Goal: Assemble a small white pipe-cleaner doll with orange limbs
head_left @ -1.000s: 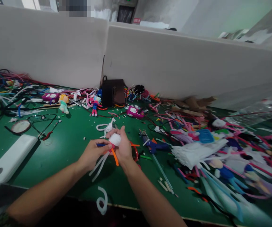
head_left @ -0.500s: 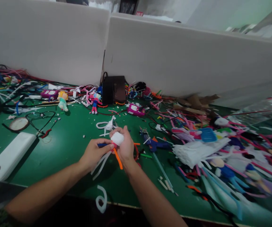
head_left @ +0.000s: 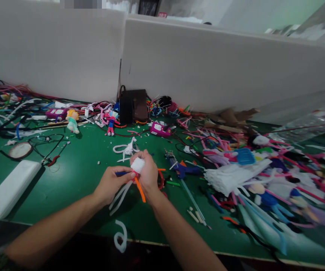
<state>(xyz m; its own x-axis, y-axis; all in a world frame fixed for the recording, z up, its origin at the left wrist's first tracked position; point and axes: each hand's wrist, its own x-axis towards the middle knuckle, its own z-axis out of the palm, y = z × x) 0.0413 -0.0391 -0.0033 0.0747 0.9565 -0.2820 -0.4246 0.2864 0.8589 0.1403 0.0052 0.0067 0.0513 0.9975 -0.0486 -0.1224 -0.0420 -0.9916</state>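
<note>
Between my two hands is a small pipe-cleaner doll [head_left: 137, 164] with a white fuzzy top; an orange strip and pale strands hang from it. My left hand [head_left: 112, 182] pinches its pink part between thumb and fingers, and a blue piece shows by that grip. My right hand [head_left: 148, 171] wraps round the white part from the right, its fingers curled and partly hidden. Just behind the hands lies a white pipe-cleaner figure [head_left: 127, 149] on the green table [head_left: 80, 169]. A curled white pipe cleaner [head_left: 120, 237] is at the front edge.
To the right lie a blue glue gun [head_left: 186, 171], a bundle of white pipe cleaners [head_left: 230, 177] and several dolls. A white power bank [head_left: 12, 188] and a roll of tape [head_left: 21, 150] are at the left. A grey partition [head_left: 207, 71] stands behind, with a brown case [head_left: 139, 105] before it.
The whole view has shifted slightly, so the table things sit a little farther left. Both hands keep their hold on the doll, with hardly any change in the fingers.
</note>
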